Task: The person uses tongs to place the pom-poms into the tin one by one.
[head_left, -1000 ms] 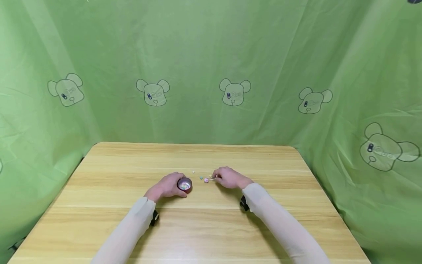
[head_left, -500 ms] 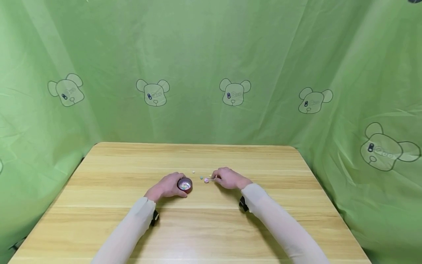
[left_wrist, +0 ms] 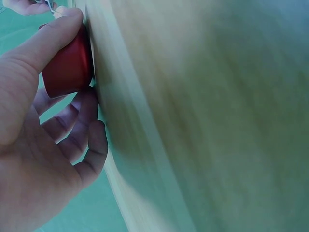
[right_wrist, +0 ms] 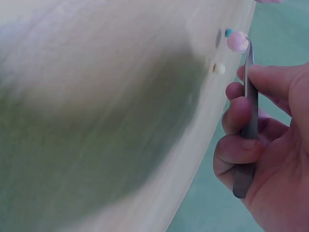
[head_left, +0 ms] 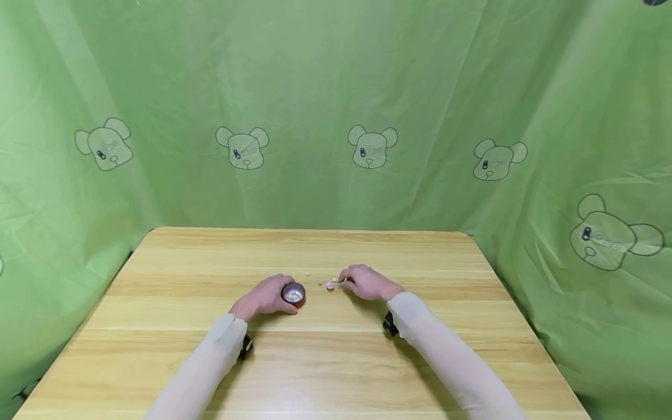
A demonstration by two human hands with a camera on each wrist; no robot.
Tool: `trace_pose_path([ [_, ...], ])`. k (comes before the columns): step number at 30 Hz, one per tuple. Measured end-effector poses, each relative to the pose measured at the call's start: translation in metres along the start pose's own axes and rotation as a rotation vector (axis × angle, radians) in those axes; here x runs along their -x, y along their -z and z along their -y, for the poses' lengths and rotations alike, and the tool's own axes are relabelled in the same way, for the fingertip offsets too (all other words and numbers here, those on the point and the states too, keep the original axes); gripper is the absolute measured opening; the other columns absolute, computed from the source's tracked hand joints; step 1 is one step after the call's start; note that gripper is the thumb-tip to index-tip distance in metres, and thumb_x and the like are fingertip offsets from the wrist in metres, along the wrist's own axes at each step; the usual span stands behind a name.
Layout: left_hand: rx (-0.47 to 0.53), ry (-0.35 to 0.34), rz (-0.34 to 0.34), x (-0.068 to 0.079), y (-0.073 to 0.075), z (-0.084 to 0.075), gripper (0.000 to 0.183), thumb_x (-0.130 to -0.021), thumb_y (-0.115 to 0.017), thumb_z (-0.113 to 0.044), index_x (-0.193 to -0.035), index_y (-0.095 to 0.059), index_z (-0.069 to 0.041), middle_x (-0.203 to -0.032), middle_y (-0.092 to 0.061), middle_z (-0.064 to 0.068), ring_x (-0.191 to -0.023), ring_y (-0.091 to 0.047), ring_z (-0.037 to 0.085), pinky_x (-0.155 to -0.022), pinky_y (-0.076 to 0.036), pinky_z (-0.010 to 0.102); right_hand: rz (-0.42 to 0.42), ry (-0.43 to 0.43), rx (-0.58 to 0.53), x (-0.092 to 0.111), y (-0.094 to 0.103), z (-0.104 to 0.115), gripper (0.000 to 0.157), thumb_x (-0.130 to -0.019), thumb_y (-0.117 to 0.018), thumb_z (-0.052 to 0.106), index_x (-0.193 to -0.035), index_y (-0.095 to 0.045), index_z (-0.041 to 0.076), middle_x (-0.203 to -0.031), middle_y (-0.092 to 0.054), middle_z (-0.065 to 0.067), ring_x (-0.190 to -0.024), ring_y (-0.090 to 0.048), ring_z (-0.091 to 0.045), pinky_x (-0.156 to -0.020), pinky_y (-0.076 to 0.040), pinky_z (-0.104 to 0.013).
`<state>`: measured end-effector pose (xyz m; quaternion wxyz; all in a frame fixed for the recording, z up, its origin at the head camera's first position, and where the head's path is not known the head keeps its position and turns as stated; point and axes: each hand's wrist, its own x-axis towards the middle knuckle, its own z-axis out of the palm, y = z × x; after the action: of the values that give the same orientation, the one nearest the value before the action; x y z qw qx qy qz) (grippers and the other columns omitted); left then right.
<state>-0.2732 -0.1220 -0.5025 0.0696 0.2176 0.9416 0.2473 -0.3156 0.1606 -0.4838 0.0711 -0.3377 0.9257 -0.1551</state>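
Observation:
My left hand grips a small red round tin, thumb on one side and fingers on the other. Several pastel balls lie inside it, seen in the head view. In my right hand is a pair of metal tweezers, with the fingers curled round its shaft. The tweezers' tips are at a pink ball, which hangs close over the table. Beside it shows a teal ball, and nearer the right fingers a pale yellow ball.
A small white ball lies on the wooden table, farther back than the tin. Green cloth with printed bear heads hangs behind the table and along both sides.
The pink ball at the tweezers' tips has shifted slightly right and back with my right hand. My left hand keeps its hold on the tin in the same place.

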Motion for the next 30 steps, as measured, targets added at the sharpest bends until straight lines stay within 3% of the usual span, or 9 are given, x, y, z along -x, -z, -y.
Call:
trace_pose_path([
  [20,-0.002,0.011,0.001,-0.004,-0.003,0.004,0.057,-0.068,-0.085,-0.035,-0.113,-0.058,-0.012,-0.101,-0.057,0.001,-0.094,-0.055,0.019,-0.085,-0.044,0.039,-0.050,0.062,-0.041,-0.002,0.015,0.016,0.017,-0.096,-0.054,0.014,-0.107,-0.067,0.013,-0.089,-0.058,0.006,-0.075,-0.050,-0.010,-0.069,-0.044,-0.029],
  [30,-0.014,0.011,0.003,-0.004,-0.003,0.003,0.058,-0.068,-0.085,-0.035,-0.113,-0.058,-0.011,-0.101,-0.057,0.001,-0.094,-0.055,0.019,-0.085,-0.044,0.039,-0.059,0.106,-0.035,-0.008,0.016,0.030,0.018,-0.096,-0.053,0.015,-0.108,-0.066,0.012,-0.091,-0.058,0.005,-0.078,-0.052,-0.009,-0.072,-0.046,-0.028],
])
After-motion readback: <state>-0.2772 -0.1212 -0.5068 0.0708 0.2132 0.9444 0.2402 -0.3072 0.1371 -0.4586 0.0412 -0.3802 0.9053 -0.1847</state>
